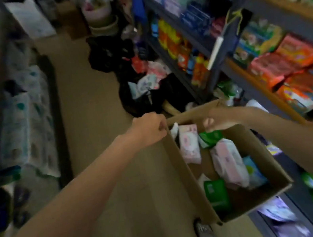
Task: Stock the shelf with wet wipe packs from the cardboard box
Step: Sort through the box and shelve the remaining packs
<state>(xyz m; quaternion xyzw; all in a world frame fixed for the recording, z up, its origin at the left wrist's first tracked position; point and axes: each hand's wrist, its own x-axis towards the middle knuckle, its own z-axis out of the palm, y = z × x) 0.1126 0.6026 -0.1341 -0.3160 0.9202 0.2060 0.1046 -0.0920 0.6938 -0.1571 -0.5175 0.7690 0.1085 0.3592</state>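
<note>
The left hand [149,129] has its fingers curled tight on the far left corner of the box [268,163], just left of frame centre. The right hand [217,121] curls its fingers over the box's far rim, thumb tip showing (the frame is blurred). The open box hangs between both hands, centre right, with pink, green and blue packs [229,163] loose inside. The shelf [220,44], full of coloured goods, fills the right side.

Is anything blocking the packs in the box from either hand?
Nothing visible: the cardboard box is open-topped and the packs lie uncovered. Left hand pinches its far corner; right hand grips the far rim.
</note>
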